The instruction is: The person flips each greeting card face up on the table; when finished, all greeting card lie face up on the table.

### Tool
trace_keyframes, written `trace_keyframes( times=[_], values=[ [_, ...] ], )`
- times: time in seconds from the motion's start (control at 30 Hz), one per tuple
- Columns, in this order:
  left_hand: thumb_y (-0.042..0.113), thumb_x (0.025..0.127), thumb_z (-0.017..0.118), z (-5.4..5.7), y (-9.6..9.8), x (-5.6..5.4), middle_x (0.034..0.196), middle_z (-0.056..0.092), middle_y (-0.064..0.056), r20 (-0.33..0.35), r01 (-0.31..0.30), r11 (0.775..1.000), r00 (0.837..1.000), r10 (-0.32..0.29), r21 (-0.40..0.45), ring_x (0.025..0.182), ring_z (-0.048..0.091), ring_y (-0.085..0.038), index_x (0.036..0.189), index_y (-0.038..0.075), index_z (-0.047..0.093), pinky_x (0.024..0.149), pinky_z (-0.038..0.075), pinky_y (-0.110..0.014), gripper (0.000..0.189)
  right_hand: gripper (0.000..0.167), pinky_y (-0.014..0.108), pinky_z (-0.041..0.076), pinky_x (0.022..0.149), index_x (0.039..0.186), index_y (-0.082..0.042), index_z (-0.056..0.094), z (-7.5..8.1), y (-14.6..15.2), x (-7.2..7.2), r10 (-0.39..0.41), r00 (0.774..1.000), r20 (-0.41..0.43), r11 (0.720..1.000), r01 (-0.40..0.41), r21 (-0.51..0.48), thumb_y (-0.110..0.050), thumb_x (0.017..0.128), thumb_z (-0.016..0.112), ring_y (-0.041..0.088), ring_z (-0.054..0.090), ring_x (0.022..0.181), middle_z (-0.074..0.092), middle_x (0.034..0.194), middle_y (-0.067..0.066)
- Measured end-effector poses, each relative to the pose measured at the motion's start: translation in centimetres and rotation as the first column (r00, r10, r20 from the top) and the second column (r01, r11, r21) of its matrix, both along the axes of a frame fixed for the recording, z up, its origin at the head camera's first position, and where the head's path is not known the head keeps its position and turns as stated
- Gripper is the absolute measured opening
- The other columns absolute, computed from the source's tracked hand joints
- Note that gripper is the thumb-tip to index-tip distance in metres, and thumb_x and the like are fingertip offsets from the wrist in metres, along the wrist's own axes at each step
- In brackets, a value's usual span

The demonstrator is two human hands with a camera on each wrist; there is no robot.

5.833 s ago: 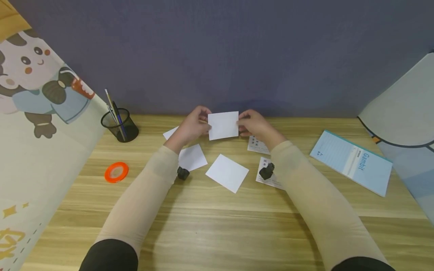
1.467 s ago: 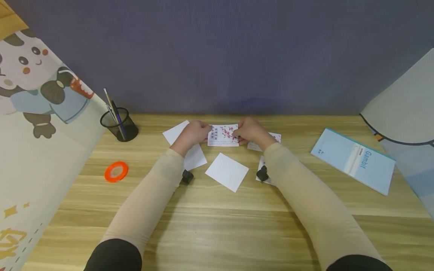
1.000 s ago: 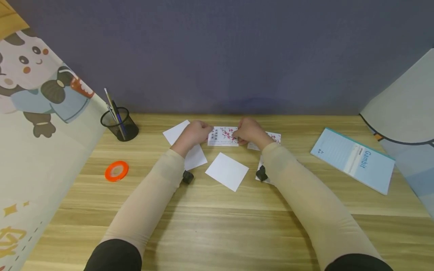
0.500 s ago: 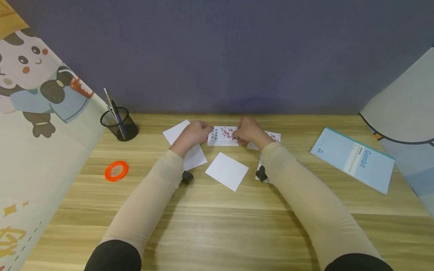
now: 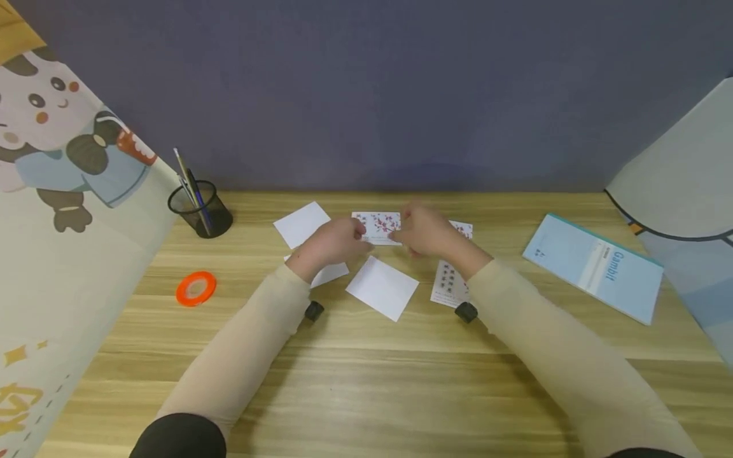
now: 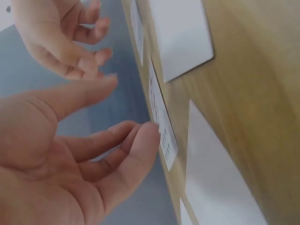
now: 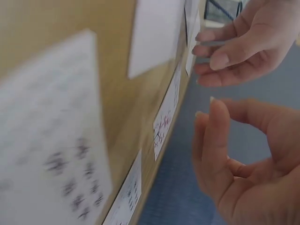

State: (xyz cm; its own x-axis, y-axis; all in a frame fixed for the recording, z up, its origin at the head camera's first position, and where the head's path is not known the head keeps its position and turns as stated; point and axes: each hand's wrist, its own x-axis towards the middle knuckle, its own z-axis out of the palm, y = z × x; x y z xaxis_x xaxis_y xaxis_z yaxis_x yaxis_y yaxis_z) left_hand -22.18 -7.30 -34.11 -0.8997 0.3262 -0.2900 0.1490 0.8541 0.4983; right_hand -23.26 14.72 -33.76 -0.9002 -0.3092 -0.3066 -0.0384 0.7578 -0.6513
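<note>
A white card printed with pink blossom and dark characters lies face up on the table near the back edge, between both hands. My left hand hovers at its left end, fingers relaxed and apart from the thumb, holding nothing. At its right end is my right hand, fingers loosely bent with nothing between them, as the right wrist view shows. Just in front lies a blank white card. Two more printed cards, one at the back and one nearer, are partly hidden by my right hand and arm.
Two blank cards, one behind and one partly under my left wrist, lie at left. Farther left are an orange tape roll and a mesh pen cup. A blue notebook lies at right; a grey partition closes the back.
The card was held up blank side showing, then turned to its printed side and laid down. Both hands have now let go of it and drawn slightly toward me.
</note>
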Motion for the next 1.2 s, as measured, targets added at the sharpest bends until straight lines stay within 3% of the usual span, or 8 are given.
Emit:
trace_keyframes(
  times=[0.2, 0.4, 0.63, 0.77, 1.0, 1.2],
  values=[
    [0.031, 0.094, 0.080, -0.2, 0.4, 1.4, 0.149, 0.063, -0.015, 0.042, 0.105, 0.993, 0.994, -0.103, -0.052, 0.136, 0.062, -0.031, 0.150, 0.001, 0.057, 0.117, 0.052, -0.046, 0.067, 0.072, 0.030, 0.054, 0.062, 0.156, 0.002, 0.041, -0.6, 0.9, 3.3, 0.068, 0.997, 0.029, 0.996, -0.069, 0.049, -0.030, 0.101, 0.074, 0.021, 0.068, 0.065, 0.068, 0.090, 0.009],
    [0.032, 0.087, 0.088, -0.4, 0.9, 2.0, 0.139, 0.063, -0.012, 0.067, 0.187, 0.975, 0.981, -0.180, -0.117, 0.127, 0.063, -0.028, 0.147, 0.004, 0.060, 0.113, 0.053, -0.045, 0.072, 0.065, 0.029, 0.054, 0.069, 0.143, 0.004, 0.049, -1.8, 1.6, 5.0, 0.105, 0.993, 0.046, 0.993, -0.107, 0.041, -0.023, 0.094, 0.082, 0.023, 0.074, 0.068, 0.057, 0.097, 0.012],
    [0.033, 0.083, 0.092, -0.3, 1.4, 2.2, 0.132, 0.061, -0.009, 0.085, 0.202, 0.967, 0.978, -0.191, -0.154, 0.114, 0.063, -0.024, 0.146, 0.007, 0.061, 0.106, 0.056, -0.043, 0.075, 0.055, 0.027, 0.055, 0.067, 0.129, 0.004, 0.053, -2.6, 2.0, 5.6, 0.140, 0.989, 0.043, 0.987, -0.143, 0.069, -0.021, 0.092, 0.085, 0.019, 0.074, 0.065, 0.055, 0.100, 0.012],
    [0.035, 0.080, 0.094, -0.3, 1.5, 2.4, 0.130, 0.059, -0.008, 0.087, 0.212, 0.960, 0.976, -0.200, -0.181, 0.112, 0.063, -0.024, 0.147, 0.010, 0.060, 0.104, 0.057, -0.043, 0.079, 0.063, 0.028, 0.059, 0.064, 0.133, 0.006, 0.054, -2.8, 2.0, 6.0, 0.147, 0.989, 0.023, 0.984, -0.149, 0.101, -0.024, 0.090, 0.087, 0.019, 0.074, 0.065, 0.059, 0.111, 0.017],
    [0.033, 0.076, 0.098, 0.0, 1.5, 2.4, 0.136, 0.056, -0.009, 0.090, 0.267, 0.944, 0.963, -0.254, -0.194, 0.116, 0.062, -0.024, 0.150, 0.015, 0.056, 0.105, 0.056, -0.043, 0.087, 0.076, 0.033, 0.056, 0.081, 0.131, 0.006, 0.061, -3.2, 1.6, 6.4, 0.206, 0.975, -0.086, 0.959, -0.184, 0.216, -0.041, 0.081, 0.093, 0.022, 0.061, 0.094, 0.066, 0.121, 0.018],
    [0.028, 0.077, 0.098, 0.1, 1.5, 2.3, 0.140, 0.055, -0.011, 0.082, 0.320, 0.919, 0.947, -0.310, -0.231, 0.121, 0.062, -0.025, 0.150, 0.015, 0.055, 0.108, 0.056, -0.043, 0.085, 0.071, 0.031, 0.054, 0.078, 0.126, 0.005, 0.061, -3.3, 1.5, 6.3, 0.218, 0.972, -0.083, 0.960, -0.198, 0.200, -0.040, 0.081, 0.093, 0.022, 0.061, 0.093, 0.068, 0.116, 0.015]
  ],
)
